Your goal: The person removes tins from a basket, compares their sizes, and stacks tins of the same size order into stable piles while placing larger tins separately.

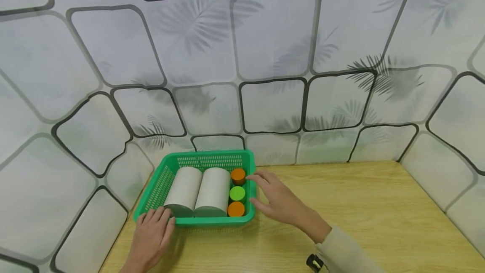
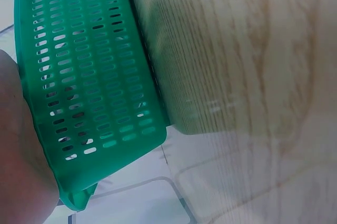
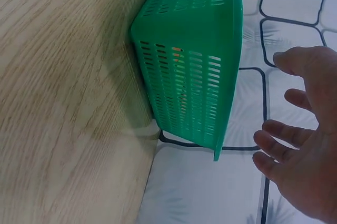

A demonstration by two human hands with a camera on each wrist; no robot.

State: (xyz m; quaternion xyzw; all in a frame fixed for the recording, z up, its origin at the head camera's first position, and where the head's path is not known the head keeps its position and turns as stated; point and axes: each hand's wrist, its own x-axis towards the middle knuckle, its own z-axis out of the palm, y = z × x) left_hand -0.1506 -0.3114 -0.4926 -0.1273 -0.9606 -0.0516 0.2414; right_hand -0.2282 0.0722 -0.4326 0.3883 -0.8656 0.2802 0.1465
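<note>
A green plastic basket (image 1: 212, 221) with slotted walls stands on the table. Inside lie two white cylinders (image 1: 183, 186), side by side, and along the right wall a column of small round pieces: an orange one (image 1: 238, 175) at the back, a lime green one (image 1: 237, 194) in the middle, another orange one (image 1: 236, 209) in front. My left hand (image 1: 151, 233) grips the basket's near left corner, fingers bent over the rim. Beside the right rim, my right hand (image 1: 274, 197) holds nothing, its fingers and thumb spread apart. In the right wrist view its fingertips are apart from the rim.
The wooden table (image 1: 329, 205) extends right of the basket. A patterned cloth wall (image 1: 273, 104) rises behind and on both sides, close to the basket's back and left. A small black device (image 1: 314, 262) is on the right sleeve.
</note>
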